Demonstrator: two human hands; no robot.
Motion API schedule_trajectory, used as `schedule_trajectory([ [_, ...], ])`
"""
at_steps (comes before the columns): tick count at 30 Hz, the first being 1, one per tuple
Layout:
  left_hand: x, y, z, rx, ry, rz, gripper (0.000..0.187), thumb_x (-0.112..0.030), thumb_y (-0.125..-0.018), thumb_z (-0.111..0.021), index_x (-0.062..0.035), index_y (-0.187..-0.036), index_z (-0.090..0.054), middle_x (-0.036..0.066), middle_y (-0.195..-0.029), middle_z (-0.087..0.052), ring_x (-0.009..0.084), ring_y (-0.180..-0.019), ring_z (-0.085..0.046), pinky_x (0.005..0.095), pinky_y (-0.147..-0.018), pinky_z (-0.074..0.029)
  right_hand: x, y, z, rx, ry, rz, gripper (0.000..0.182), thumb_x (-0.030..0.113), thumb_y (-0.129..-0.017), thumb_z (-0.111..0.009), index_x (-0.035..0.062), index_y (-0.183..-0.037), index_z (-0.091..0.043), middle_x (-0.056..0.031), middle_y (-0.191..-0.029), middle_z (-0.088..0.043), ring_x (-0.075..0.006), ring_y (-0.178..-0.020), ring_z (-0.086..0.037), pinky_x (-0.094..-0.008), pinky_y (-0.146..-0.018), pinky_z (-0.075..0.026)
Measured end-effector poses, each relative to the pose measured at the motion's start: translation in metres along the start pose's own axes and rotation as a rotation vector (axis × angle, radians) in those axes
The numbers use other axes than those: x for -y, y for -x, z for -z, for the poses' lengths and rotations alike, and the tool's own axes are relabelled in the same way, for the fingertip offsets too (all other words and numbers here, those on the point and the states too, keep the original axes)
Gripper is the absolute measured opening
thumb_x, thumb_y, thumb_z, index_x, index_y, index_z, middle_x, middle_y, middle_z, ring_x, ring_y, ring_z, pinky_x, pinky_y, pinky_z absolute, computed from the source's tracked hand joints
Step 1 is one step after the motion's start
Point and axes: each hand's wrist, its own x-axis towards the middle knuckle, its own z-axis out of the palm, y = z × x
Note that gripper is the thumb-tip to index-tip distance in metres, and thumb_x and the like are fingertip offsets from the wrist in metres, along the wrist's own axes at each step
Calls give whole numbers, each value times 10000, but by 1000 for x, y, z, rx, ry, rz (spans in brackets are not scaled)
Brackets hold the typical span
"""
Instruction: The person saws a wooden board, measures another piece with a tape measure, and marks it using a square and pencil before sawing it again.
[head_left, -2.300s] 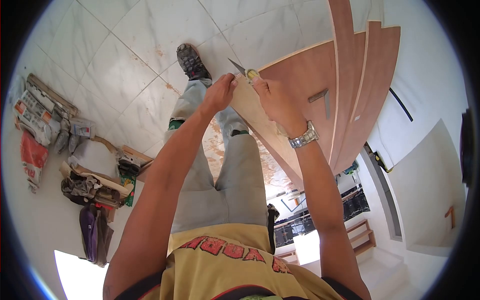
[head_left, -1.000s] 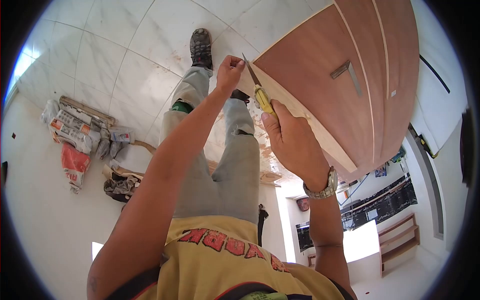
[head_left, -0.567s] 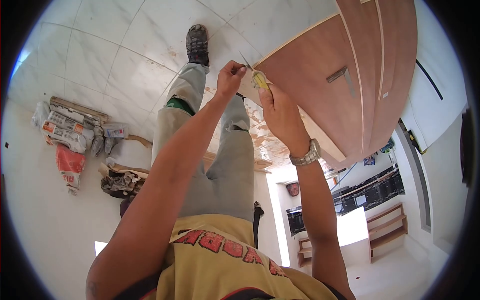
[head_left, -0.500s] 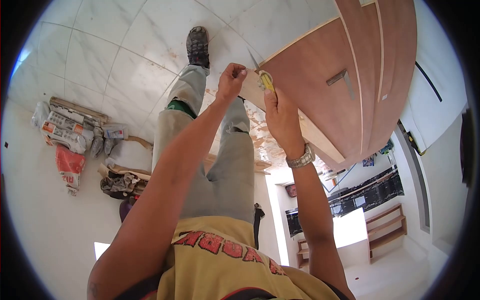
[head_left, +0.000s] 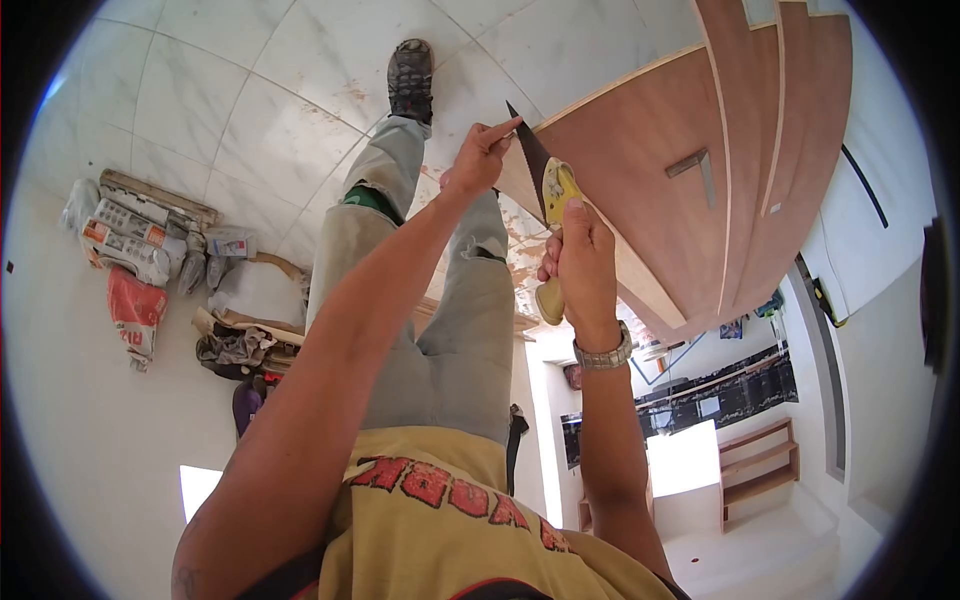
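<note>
My right hand (head_left: 582, 255) is closed around the yellow handle (head_left: 560, 190) of a handsaw. The dark, tapering saw blade (head_left: 530, 150) points up and slightly left, over the end of a pale wood strip (head_left: 645, 280). My left hand (head_left: 482, 158) is beside the blade, its index finger stretched to the blade near the tip and its other fingers curled. The strip lies along the lower left edge of a large reddish-brown wood panel (head_left: 630, 150). A metal square (head_left: 700, 170) rests on the panel.
Narrow boards (head_left: 735, 120) lie across the panel's right side. Bags and wrapped packages (head_left: 130, 250) sit at the left. My shoe (head_left: 410, 85) stands on the tiled floor (head_left: 300, 60). At the lower right are wooden shelves (head_left: 760, 465).
The saw has turned so its dark blade side shows, and its handle has moved down and right with my right hand. My left index finger has stretched out to the blade.
</note>
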Motion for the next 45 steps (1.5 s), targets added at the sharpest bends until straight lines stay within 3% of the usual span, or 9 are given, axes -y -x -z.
schedule_trajectory([
  [14,8,-2,-9,-167,241,151,344,-69,-921,-690,-183,-1245,-686,43,-897,-536,178,-791,-556,325,-770,-487,25,36,24,13,48,-107,402,346,-1094,-422,-1,-954,-568,-47,-606,-482,-133,-454,-476,-307,-438,-437],
  [18,8,-1,-8,-127,112,73,396,-72,-914,-700,-229,-1277,-711,33,-871,-505,172,-796,-541,315,-782,-483,-4,-14,14,66,433,203,393,325,-1094,-425,-34,-1033,-574,-148,-688,-583,-254,-539,-556,-386,-561,-466],
  [21,14,-5,-3,-134,88,18,429,-65,-915,-693,-228,-1311,-706,37,-903,-510,156,-807,-530,303,-801,-483,17,12,12,85,499,226,370,313,-1086,-454,-35,-1042,-571,-203,-756,-626,-307,-626,-596,-417,-634,-475],
  [27,-10,11,-3,-159,167,107,639,-101,-932,-676,-116,-1527,-447,31,-1051,-568,123,-857,-540,301,-753,-499,-26,40,52,-10,159,361,417,314,-1082,-476,-23,-1312,-564,-125,-676,-604,-192,-568,-570,-345,-558,-439],
  [31,7,6,9,-29,-218,-21,540,-182,-964,-650,-38,-1463,-504,120,-1141,-655,178,-944,-624,331,-790,-521,-59,60,87,-197,-58,446,474,310,-1084,-464,-48,-1392,-510,-69,-643,-566,-105,-573,-533,-287,-531,-405],
  [35,0,-2,18,116,-494,-34,434,-228,-961,-651,-13,-1333,-599,154,-1052,-726,248,-922,-689,381,-819,-536,-144,16,133,-713,-89,660,464,225,-1070,-513,-24,-1457,-445,-29,-714,-562,-72,-612,-491,-282,-540,-402],
  [37,12,-16,34,164,-640,-139,420,-251,-957,-652,-35,-1315,-609,163,-1051,-726,276,-932,-703,412,-814,-542,-182,-30,172,-844,-63,589,501,179,-1046,-534,-24,-1478,-380,-135,-831,-628,-210,-678,-593,-364,-613,-471],
  [40,-9,-23,37,180,-905,33,433,-286,-949,-654,-46,-1307,-611,169,-1035,-726,306,-916,-712,445,-820,-544,-244,-119,232,-1018,-115,467,528,117,-1004,-557,-28,-1473,-363,-299,-1112,-661,-450,-970,-670,-504,-822,-524],
  [45,-65,-15,20,272,-972,329,475,-401,-981,-604,-59,-1310,-616,130,-967,-708,245,-881,-718,402,-765,-575,-298,-221,304,-1152,-146,231,569,124,-976,-591,-7,-1474,-348,-326,-1238,-615,-479,-1137,-619,-537,-931,-499],
])
